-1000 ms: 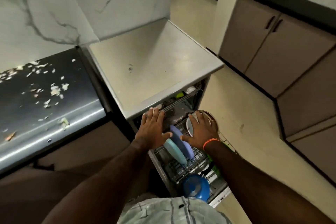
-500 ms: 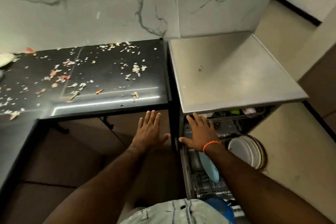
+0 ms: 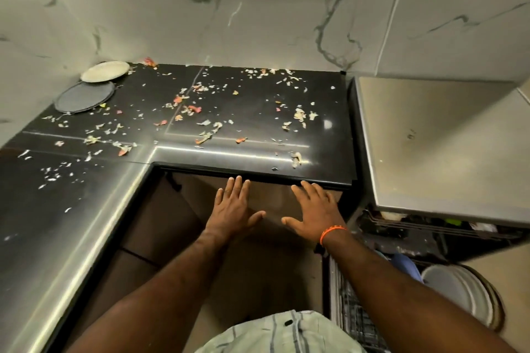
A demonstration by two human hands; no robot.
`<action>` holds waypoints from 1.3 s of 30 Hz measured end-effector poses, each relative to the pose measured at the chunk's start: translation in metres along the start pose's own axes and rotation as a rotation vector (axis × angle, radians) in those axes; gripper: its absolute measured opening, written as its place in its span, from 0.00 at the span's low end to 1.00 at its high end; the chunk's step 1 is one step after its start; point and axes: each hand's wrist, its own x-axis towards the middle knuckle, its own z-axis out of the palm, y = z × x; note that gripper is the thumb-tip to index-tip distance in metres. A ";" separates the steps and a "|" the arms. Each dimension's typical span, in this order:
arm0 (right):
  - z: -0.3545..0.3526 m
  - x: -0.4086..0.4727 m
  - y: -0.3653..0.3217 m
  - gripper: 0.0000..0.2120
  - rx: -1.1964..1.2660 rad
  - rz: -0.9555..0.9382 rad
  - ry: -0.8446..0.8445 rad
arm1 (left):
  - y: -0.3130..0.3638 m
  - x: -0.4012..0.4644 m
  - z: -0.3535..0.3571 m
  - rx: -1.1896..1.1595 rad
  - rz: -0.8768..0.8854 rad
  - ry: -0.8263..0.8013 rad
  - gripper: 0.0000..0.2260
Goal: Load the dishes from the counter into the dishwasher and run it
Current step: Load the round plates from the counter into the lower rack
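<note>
At about 10 o'clock, in the far left corner of the black L-shaped surface [image 3: 86,223], a white plate [image 3: 105,71] lies flat, and just beside it, toward the viewer, lies a dark grey plate [image 3: 83,96]. Their rims look almost touching. Small food scraps [image 3: 200,107] (pale, orange and pink pieces) are spread over much of the surface.

Near the centre, the left hand [image 3: 233,209] is flat and spread with straight fingers, and it holds nothing; its fingertips reach the front edge of the surface. At 3 o'clock from it, the right hand [image 3: 314,213] is also flat and spread, holding nothing, with an orange band [image 3: 332,232] on the wrist.

At 3 o'clock stands the dishwasher [image 3: 436,149] with a grey metal top. Below it, at about 4 o'clock, the lower rack [image 3: 352,315] is pulled out, and white plates [image 3: 456,292] stand on edge in it, beside a light blue plate [image 3: 407,265].
</note>
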 end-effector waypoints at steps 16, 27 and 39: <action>0.021 0.115 -0.174 0.41 -0.079 -0.283 0.053 | -0.183 -0.028 -0.037 -0.060 -0.182 0.248 0.38; 0.009 0.238 -0.251 0.40 -0.089 -0.488 0.073 | -0.273 0.001 -0.068 -0.070 -0.411 0.340 0.37; 0.004 0.376 -0.300 0.40 -0.035 -0.648 0.003 | -0.323 0.070 -0.101 -0.122 -0.741 0.297 0.38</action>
